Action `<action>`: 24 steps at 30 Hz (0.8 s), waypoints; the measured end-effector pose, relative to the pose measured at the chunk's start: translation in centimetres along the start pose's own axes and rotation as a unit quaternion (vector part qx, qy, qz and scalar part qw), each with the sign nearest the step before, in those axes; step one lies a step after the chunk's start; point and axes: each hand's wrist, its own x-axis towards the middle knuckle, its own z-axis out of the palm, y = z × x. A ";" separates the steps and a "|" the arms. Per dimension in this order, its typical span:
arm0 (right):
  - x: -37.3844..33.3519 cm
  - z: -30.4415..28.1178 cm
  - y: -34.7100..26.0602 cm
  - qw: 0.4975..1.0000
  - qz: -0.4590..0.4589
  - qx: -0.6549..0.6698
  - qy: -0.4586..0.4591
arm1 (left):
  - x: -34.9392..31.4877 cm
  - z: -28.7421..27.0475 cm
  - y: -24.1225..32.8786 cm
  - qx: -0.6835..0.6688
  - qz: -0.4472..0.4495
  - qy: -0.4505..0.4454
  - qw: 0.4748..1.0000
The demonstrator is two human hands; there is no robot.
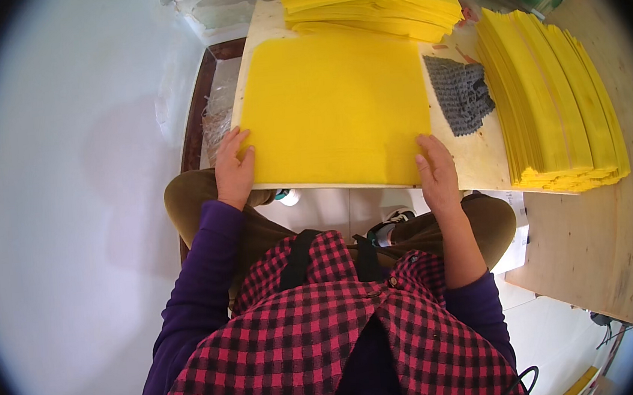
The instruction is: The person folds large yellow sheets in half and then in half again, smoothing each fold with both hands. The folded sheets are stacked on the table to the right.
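A large yellow sheet, smooth and cloth-like, lies flat on the pale wooden table in front of me. At its near left corner rests my left hand, the fingers stretched along the edge and the thumb apart. My right hand touches the near right corner, its fingers also extended and the thumb held away from them. Neither hand is closed around anything. Whether the yellow piece is one layer or several, I cannot tell.
Behind the sheet stands a stack of yellow sheets; a folded yellow stack is at the right. Between them and the sheet lies a crumpled grey cloth. A white wall rises on the left. My knees reach under the table's front edge.
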 end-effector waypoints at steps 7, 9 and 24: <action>-0.8 -1.6 1.8 0.993 0.102 0.055 0.035 | -0.1 0.1 -0.1 0.012 0.001 0.000 1.000; -1.3 -2.3 2.1 0.989 0.118 0.067 0.053 | -0.1 0.2 -0.2 0.000 0.010 0.009 1.000; 5.4 -2.4 8.3 0.974 0.086 -0.175 0.114 | -0.1 0.0 -1.0 -0.071 -0.010 -0.007 0.997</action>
